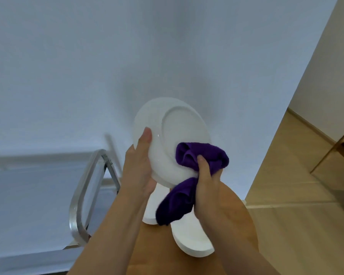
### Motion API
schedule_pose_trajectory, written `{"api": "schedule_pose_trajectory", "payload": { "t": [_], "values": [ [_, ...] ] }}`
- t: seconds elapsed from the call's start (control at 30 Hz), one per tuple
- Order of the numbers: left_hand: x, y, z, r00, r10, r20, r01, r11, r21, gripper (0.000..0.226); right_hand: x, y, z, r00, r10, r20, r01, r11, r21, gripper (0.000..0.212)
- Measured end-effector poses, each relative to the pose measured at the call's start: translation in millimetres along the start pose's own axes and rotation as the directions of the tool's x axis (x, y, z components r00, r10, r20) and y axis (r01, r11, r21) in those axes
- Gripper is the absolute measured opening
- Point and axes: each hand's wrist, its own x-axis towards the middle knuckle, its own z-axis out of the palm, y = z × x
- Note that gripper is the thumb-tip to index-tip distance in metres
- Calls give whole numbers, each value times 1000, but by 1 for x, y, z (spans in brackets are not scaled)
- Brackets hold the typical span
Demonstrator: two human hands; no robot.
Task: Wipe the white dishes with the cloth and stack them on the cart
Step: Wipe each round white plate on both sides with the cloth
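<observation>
Wiping is the step in hand — left hand (139, 165) grips the white plate (171, 139) by its rim, held up and tilted, underside showing; right hand (206, 185) clutches the purple cloth (187, 175) against it. Next, probably: stacking it on the cart (28, 205) alongside.

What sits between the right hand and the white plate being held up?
In the head view, the purple cloth lies between the right hand and the underside of the plate; the left hand grips the plate's rim directly.

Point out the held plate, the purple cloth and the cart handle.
plate (179, 124): head view, underside inside the foot ring.
cloth (205, 153): head view, bunched upper part.
cart handle (75, 205): head view, bent metal bar.
</observation>
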Motion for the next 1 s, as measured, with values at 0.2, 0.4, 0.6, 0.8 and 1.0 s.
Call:
{"api": "schedule_pose_trajectory", "payload": {
  "t": [0.2, 0.4, 0.6, 0.8, 1.0],
  "values": [
    [1, 10, -19, 999, 36, -25, -30, 981, 192, 51, 6, -10, -30, 980, 148, 134, -119, 972, -203, 13],
    [-8, 6, -18, 997, 65, 42, -75, 933, 351, 43, 35, -47, -21, 974, -183, 131, 208, 955, -213, 34],
    [-13, 0, 1, 983, 186, 11, -168, 862, 479, 18, 34, -39, 20, 941, -240, 239, 323, 851, -415, 63],
    [-16, -5, 0, 972, 230, -43, -172, 828, 534, 22, 17, -28, 31, 907, -266, 327, 390, 822, -414, 52],
    [-7, -2, -10, 965, 150, -216, -82, 951, 297, 17, -10, -17, 24, 727, -447, 522, 645, 704, -297, 47]
  ]
}}
